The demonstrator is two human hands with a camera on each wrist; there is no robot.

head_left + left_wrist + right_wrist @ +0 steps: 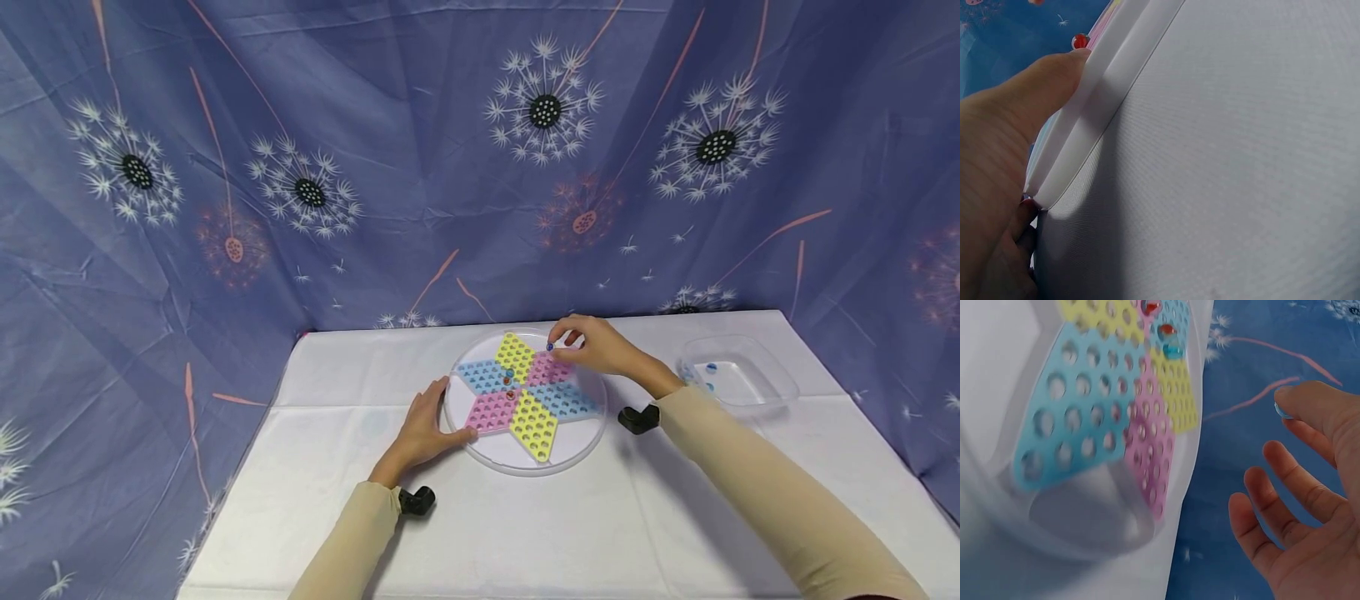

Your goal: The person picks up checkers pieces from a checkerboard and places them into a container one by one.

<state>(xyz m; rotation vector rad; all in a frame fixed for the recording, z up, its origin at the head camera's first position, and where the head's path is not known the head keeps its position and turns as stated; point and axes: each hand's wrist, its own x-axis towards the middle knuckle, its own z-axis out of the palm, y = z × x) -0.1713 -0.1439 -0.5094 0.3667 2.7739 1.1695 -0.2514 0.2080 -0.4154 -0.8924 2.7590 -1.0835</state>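
Note:
A round white Chinese checkers board (491,450) lies on the table, its star made of yellow, pink and light blue sections with holes. At its left edge, my left hand (422,429) holds the rim, the thumb (1054,81) over the top and the fingers along the outer side. Above the far right pink section, my right hand (596,343) pinches a small blue marble (550,347) between thumb and index finger; the other fingers are spread in the right wrist view. Near the star's middle sit a teal marble (1173,350) and two red marbles (1167,329).
To the right of the board stands a clear plastic box (757,392) with some blue marbles (711,367) at its left side. A white cloth (585,533) covers the table. Behind the table hangs a blue dandelion-print curtain (420,167).

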